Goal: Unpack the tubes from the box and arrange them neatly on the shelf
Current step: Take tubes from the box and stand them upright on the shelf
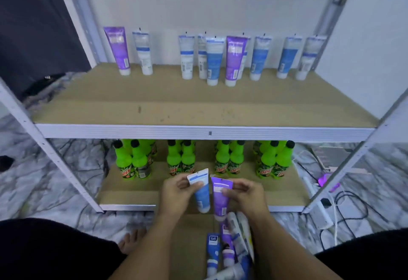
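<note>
Blue-and-white tube (202,193), purple tube (220,196) — neon-green bottles (187,158), marbled floor (72,154).

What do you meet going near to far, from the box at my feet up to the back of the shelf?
Box of tubes → left hand holding a blue tube and right hand holding a purple tube → green bottles on the lower shelf → upper shelf board → standing row of tubes.

Head view — forward, downward, near shelf (205,130)

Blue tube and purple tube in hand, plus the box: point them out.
blue tube (202,193), head view, mid body.
purple tube (219,202), head view, lower body.
box (189,242), head view, bare cardboard floor.
</note>
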`<action>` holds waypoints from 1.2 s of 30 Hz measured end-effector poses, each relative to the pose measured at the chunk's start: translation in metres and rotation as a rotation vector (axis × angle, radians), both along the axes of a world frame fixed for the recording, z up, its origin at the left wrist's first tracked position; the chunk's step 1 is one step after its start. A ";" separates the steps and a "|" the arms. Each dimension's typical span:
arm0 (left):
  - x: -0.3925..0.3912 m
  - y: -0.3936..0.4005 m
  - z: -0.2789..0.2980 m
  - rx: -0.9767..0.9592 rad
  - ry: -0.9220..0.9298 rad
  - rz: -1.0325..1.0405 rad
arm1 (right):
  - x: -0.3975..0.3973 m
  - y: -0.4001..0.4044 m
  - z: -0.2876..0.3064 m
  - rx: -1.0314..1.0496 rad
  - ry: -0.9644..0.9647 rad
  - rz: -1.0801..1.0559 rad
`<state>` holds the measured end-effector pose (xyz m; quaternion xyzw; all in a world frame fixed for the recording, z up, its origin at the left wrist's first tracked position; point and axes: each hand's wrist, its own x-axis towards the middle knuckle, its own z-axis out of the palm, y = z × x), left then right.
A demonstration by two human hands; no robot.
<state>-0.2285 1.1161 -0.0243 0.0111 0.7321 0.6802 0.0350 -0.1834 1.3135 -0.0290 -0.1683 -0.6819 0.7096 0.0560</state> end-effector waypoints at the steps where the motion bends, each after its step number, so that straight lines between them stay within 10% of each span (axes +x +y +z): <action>1: -0.005 0.004 0.015 0.008 0.034 -0.011 | -0.001 0.004 0.017 -0.006 0.036 -0.013; 19: -0.039 0.108 0.255 0.065 0.383 -0.286 | -0.005 0.099 0.247 0.051 0.492 -0.166; 36: -0.166 0.226 0.235 0.034 0.350 -0.175 | -0.123 0.199 0.240 0.207 0.510 -0.324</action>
